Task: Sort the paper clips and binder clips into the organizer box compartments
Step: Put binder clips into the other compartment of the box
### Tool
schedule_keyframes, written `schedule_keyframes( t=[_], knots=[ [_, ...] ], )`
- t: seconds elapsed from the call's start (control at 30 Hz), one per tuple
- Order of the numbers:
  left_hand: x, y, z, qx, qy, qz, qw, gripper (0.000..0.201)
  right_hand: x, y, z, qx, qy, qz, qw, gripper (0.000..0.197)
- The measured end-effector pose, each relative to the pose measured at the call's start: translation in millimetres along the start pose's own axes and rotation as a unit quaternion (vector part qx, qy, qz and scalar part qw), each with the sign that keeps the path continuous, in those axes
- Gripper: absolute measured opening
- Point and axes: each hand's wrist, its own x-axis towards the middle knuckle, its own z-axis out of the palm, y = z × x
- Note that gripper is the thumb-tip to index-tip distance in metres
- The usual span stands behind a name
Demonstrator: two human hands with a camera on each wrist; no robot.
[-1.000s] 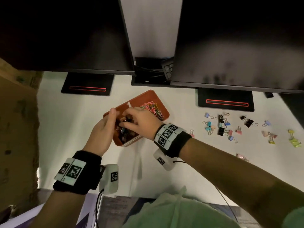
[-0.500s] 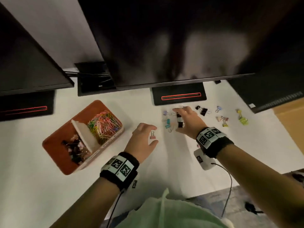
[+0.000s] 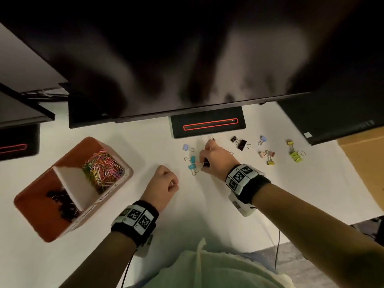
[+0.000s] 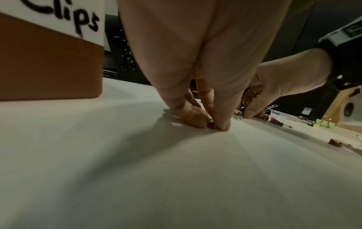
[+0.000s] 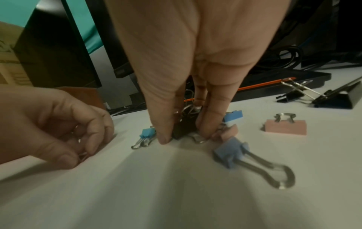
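The orange organizer box [image 3: 41, 221] stands at the left, with coloured paper clips [image 3: 101, 169] in its far compartment and dark binder clips [image 3: 62, 204] in the near one. My left hand [image 3: 173, 185] is curled on the table and pinches a small pink binder clip [image 4: 210, 124]. To its right, my right hand [image 3: 202, 161] reaches down and pinches a black binder clip [image 5: 184, 125] among blue binder clips [image 3: 192, 163]. More loose binder clips lie beyond: black [image 3: 241, 143], pink and yellow [image 3: 268, 156], green [image 3: 295, 154].
Large dark monitors hang over the back of the white table, one on a stand base [image 3: 207, 123] with a red line. A keyboard [image 4: 123, 51] sits behind the box. A cardboard surface [image 3: 363, 159] borders the table at the right.
Both hands left the organizer box and moved right to the loose clips. The left hand closed round the small pink clip; the right hand's fingers closed on a black clip.
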Motion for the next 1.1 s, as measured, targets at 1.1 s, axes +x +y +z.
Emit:
schedule_keyframes(
  t=[1.1],
  knots=[
    [9, 20, -2, -0.003, 0.050, -0.008, 0.999, 0.012, -29, 5, 8, 0.145, 0.062, -0.110, 0.981, 0.026]
  ],
)
